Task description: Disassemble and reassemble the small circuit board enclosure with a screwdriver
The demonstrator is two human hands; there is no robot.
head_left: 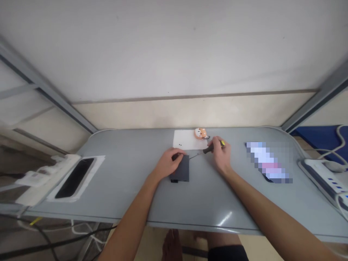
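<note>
At left, a black-screened device (75, 177) is being flanked by a white power strip (52, 179); at right, a blue surface (315, 135) is being crossed by a cable (338, 130).

Box (183, 169) showing dark grey, screwdriver handle (208, 149) mixing black with yellow, paper (185, 139) showing white, animal-faced trinket (200, 133) wearing orange and white, tabletop (130, 156) gleaming grey

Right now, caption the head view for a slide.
Left hand holds a dark box; right hand holds a screwdriver at the box's edge.

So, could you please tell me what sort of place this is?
Probably a home or dormitory room: a grey table against a wall, a power strip at right, and a bare foot below.
</note>
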